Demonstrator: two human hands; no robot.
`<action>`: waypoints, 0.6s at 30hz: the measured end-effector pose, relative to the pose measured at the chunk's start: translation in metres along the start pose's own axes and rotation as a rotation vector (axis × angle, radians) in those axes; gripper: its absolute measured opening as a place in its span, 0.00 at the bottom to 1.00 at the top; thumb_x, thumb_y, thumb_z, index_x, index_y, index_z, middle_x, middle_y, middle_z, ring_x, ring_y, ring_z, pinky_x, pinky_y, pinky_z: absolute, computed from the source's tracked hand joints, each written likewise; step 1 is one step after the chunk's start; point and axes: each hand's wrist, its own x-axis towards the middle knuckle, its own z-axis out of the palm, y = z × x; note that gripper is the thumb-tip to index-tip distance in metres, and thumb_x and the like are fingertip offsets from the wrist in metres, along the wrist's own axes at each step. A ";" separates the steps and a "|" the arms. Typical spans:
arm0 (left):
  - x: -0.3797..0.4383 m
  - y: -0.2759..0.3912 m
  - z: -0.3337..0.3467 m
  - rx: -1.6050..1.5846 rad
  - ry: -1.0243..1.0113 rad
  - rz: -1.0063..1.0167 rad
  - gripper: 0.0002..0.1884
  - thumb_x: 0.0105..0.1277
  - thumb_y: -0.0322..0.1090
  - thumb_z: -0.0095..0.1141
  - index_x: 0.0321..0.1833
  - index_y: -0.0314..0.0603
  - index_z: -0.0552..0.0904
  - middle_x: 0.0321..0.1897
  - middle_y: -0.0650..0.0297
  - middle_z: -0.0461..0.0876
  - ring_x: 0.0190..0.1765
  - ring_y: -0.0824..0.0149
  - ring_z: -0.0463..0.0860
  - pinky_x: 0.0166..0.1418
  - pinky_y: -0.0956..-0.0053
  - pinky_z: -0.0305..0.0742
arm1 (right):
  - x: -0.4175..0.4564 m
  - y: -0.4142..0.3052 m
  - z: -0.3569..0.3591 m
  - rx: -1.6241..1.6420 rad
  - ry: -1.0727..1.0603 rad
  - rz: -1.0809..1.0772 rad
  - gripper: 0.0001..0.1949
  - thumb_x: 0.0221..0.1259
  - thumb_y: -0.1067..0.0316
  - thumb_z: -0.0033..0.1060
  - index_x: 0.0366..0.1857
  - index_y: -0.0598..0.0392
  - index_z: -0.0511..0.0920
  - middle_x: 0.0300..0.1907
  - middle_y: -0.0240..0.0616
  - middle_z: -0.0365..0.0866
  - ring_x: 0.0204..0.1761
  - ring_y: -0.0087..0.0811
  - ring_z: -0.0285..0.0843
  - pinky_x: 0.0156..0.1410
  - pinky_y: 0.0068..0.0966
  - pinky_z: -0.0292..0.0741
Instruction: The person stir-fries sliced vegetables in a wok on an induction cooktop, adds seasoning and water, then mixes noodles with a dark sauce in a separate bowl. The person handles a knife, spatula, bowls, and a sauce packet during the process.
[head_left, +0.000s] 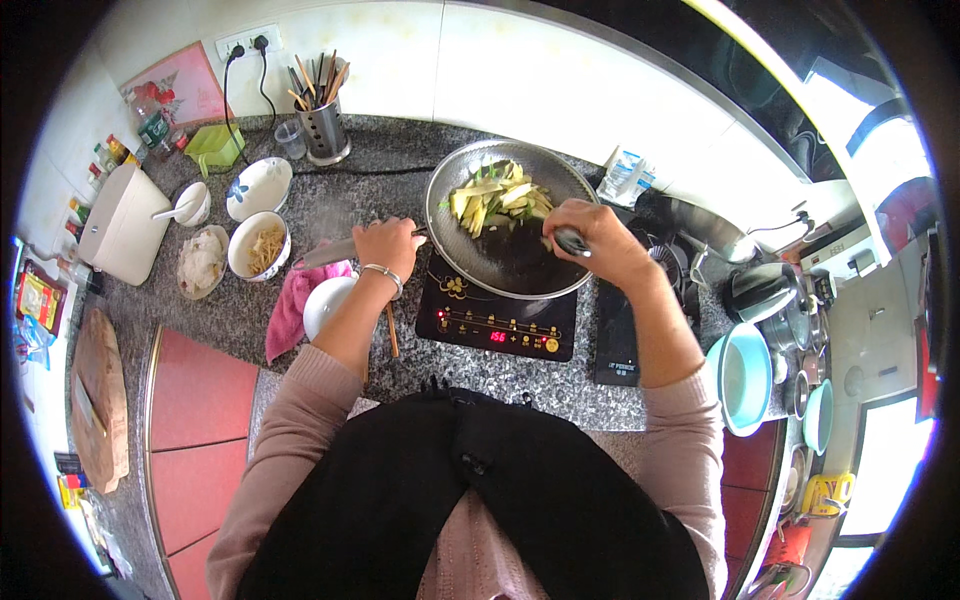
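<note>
My left hand (386, 251) is closed on the handle (330, 253) of a wok (442, 217), on the pan's left side. Pale sliced vegetables with green bits (499, 196) lie in the far part of the wok. Over the pan's right side, my right hand (589, 236) grips a utensil by its dark, shiny handle (573, 241); the hand hides most of it, so its working end cannot be told. Beneath the wok is a black induction cooktop (495, 322) with lit red digits. Below my left hand are a white bowl (324, 306), a pink cloth (289, 315) and chopsticks (392, 330).
At the left stand a bowl of shredded food (259, 247), a dish of white food (201, 262), an oval dish (260, 187) and a metal utensil holder (322, 133). On the right are a black cooktop (619, 337), an electric kettle (763, 291) and a turquoise basin (742, 379).
</note>
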 end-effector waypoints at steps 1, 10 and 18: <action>-0.001 0.001 -0.004 -0.010 -0.028 -0.018 0.13 0.66 0.50 0.56 0.39 0.53 0.84 0.37 0.68 0.85 0.47 0.60 0.83 0.54 0.53 0.66 | 0.005 0.005 0.004 -0.044 0.100 0.023 0.08 0.49 0.74 0.65 0.34 0.57 0.79 0.33 0.41 0.82 0.35 0.40 0.81 0.45 0.31 0.77; 0.001 -0.005 0.002 0.029 0.023 0.009 0.13 0.64 0.52 0.57 0.40 0.55 0.85 0.38 0.67 0.85 0.45 0.59 0.83 0.51 0.54 0.67 | 0.018 0.056 -0.025 -0.099 0.742 0.926 0.18 0.57 0.54 0.60 0.29 0.62 0.82 0.22 0.44 0.84 0.24 0.34 0.85 0.33 0.31 0.82; 0.001 -0.006 -0.003 0.002 0.006 -0.020 0.12 0.63 0.51 0.59 0.38 0.55 0.85 0.37 0.67 0.85 0.44 0.58 0.83 0.51 0.53 0.67 | 0.012 0.071 0.025 0.848 0.851 0.558 0.07 0.64 0.75 0.57 0.42 0.62 0.73 0.33 0.45 0.82 0.27 0.36 0.85 0.32 0.29 0.86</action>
